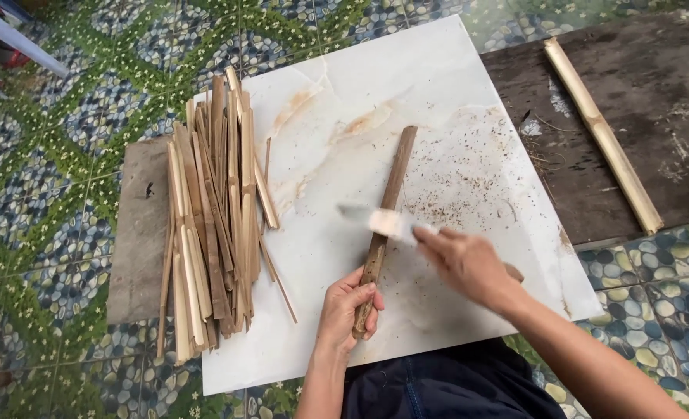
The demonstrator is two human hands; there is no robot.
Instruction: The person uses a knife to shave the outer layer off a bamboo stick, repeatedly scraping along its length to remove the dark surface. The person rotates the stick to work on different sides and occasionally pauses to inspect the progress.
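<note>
The left hand (352,306) closes its grip around the near end of a bamboo strip (387,209), whose length runs away across the white tile (468,101). The right hand (468,264) grips a blurred knife (375,219) crossing the strip's middle. Split bamboo (212,217) is piled to the left.

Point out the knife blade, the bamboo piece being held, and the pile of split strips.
Knife blade (375,219), head view, on the blurred flat of the blade.
Bamboo piece (395,177), head view, on its upper half above the blade.
Pile of split strips (208,225), head view, on the middle of the stack.
</note>
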